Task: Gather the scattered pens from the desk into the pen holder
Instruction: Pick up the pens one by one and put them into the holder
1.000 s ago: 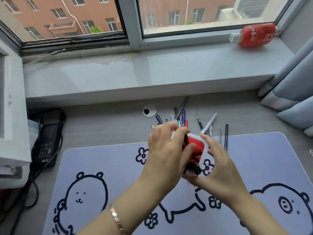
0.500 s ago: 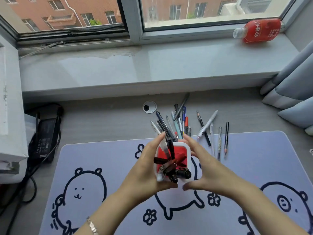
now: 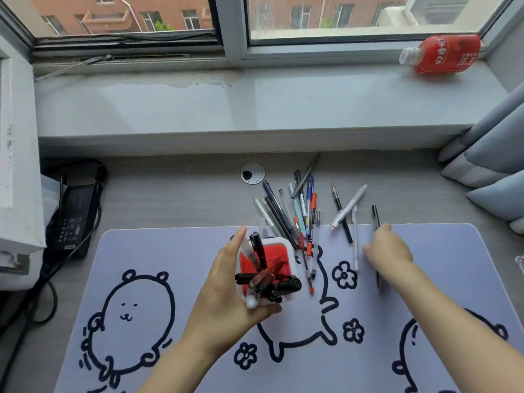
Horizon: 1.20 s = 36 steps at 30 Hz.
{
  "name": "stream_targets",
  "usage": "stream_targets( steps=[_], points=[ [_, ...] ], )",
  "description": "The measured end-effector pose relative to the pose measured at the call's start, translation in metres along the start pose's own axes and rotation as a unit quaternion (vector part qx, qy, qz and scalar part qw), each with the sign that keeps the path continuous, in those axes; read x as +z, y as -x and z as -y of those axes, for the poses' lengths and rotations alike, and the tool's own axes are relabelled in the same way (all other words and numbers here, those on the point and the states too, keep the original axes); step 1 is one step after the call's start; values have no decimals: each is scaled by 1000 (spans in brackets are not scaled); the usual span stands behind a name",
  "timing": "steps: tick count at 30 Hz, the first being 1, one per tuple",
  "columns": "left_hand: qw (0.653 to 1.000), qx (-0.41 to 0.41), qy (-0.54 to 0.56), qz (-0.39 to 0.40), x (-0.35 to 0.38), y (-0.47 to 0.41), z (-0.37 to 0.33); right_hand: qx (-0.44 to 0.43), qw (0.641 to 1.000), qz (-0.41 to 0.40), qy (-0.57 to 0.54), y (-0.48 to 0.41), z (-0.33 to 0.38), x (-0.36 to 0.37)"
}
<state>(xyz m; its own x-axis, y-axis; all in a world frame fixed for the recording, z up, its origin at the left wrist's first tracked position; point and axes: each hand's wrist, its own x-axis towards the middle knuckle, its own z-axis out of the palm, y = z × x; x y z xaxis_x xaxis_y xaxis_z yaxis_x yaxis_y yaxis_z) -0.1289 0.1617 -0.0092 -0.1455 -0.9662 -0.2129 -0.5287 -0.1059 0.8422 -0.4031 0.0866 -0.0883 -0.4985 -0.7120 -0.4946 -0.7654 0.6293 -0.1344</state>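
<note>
Pens (image 3: 283, 219) are lying fanned just behind the pen holder (image 3: 283, 241), which the left hand (image 3: 226, 290) is gripping — right hand (image 3: 387, 248) is covering a black pen (image 3: 375, 215), grip unclear.

The desk mat (image 3: 170, 251) lies bare across its left half and near edge. The mouth of the pen holder (image 3: 293, 258) is crowded with leaning pens (image 3: 259, 251), and the left hand (image 3: 226, 287) wraps its left wall. A heap of pens (image 3: 286, 214) lies just behind it; a narrow strip of mat parts that heap from loose pens (image 3: 350, 205) by the right hand (image 3: 387, 249). A power adapter (image 3: 75, 211) bounds the left, curtain folds (image 3: 490, 165) the right.
</note>
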Motion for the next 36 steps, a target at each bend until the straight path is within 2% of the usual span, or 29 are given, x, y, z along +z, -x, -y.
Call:
stream_targets(
  steps=[2,4,7,9,12,14,15,16,19,22,24,27,29,31,34,36],
  points=[
    [1000,-19,11,2,0,5,1,-21,999,-4,-48,0,-9,-1],
    [999,-31,11,-1,1,9,2,-31,985,26,-168,5,-14,-7],
    [999,-29,5,-15,1,10,3,-102,929,63,-349,30,-9,-28],
    [999,-25,-1,-21,2,8,4,-195,851,80,-481,63,6,-50],
    [1000,-18,-1,-25,5,4,1,-299,700,51,-647,109,35,-76],
    [1000,-10,-3,-20,9,2,-5,-337,636,41,-693,128,52,-77],
    [1000,-2,-8,-19,10,1,-9,-350,626,43,-695,135,61,-70],
    [1000,7,-14,-18,11,0,-12,-364,632,45,-682,140,69,-61],
    [999,25,-26,-19,13,0,-17,-376,686,58,-620,154,78,-34],
    [999,24,-21,-18,13,2,-16,-398,722,181,-536,161,70,-31],
    [1000,7,2,-18,13,4,-12,-417,771,207,-434,149,67,-35],
    [1000,-4,17,-18,14,6,-8,-370,824,130,-408,130,58,-41],
    [1000,-4,17,-16,14,6,-6,-398,843,59,-357,133,53,-58],
    [1000,-7,13,-18,12,7,-3,-420,851,20,-314,136,38,-79],
    [999,-11,11,-33,10,7,1,-449,878,7,-165,132,26,-102],
    [999,-5,-9,-32,9,6,1,-470,878,7,-96,130,27,-108]
  ],
)
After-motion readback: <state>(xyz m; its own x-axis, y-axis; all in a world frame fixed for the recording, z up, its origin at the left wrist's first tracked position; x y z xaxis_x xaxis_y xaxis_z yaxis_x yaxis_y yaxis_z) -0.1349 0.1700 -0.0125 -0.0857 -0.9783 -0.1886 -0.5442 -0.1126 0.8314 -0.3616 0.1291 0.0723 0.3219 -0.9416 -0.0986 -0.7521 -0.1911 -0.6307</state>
